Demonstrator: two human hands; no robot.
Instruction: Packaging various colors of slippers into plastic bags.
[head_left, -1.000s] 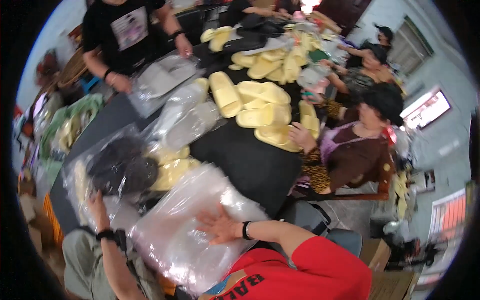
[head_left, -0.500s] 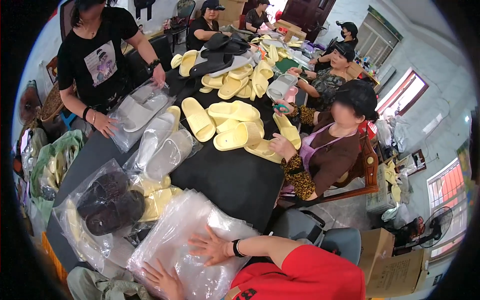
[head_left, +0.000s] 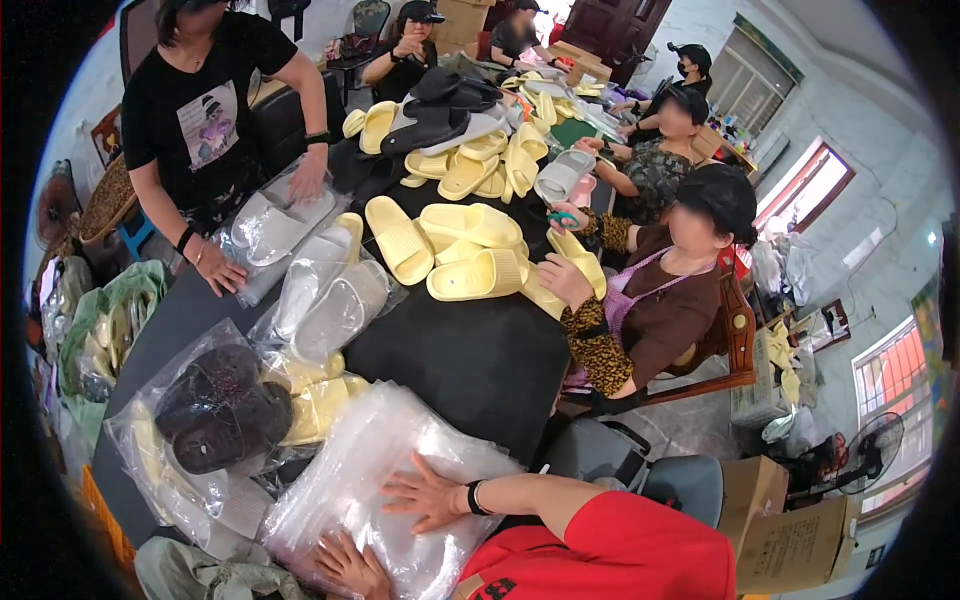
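Across the long black table lie yellow slippers and bagged pairs. Nearest the wearer, at the table's near end, sits a stack of clear plastic bags. On it the right hand presses flat, fingers spread. Lower, the left hand rests on the stack's near edge, seemingly open, though partly hidden.

packing workshop: slippers and plastic bags cover table.
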